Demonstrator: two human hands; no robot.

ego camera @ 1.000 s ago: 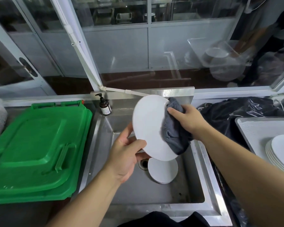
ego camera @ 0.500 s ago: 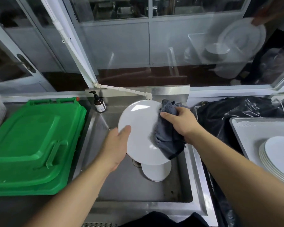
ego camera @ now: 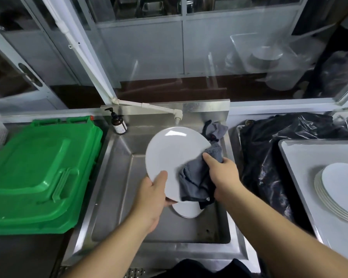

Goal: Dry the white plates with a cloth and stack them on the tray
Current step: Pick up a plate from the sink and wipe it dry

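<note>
White plate (ego camera: 170, 157) is held tilted over the sink (ego camera: 117, 187). The left hand (ego camera: 152, 195) grips its lower edge, thumb on the face. The right hand (ego camera: 222, 173) pinches a grey cloth (ego camera: 195, 181) against the plate's right side. Another plate (ego camera: 187, 210) lies in the basin underneath. Off to the right, a stack (ego camera: 338, 193) sits on the tray (ego camera: 301, 157), with a black bag (ego camera: 269, 149) between sink and tray. Green lid (ego camera: 38, 173) on the left, soap bottle (ego camera: 118, 123) by the back corner.

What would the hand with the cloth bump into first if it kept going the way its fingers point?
The right hand points up-left across the white plate, pressing the grey cloth on it. It already meets the plate; beyond the rim probably comes the sink's back wall, though depth is unclear.
</note>
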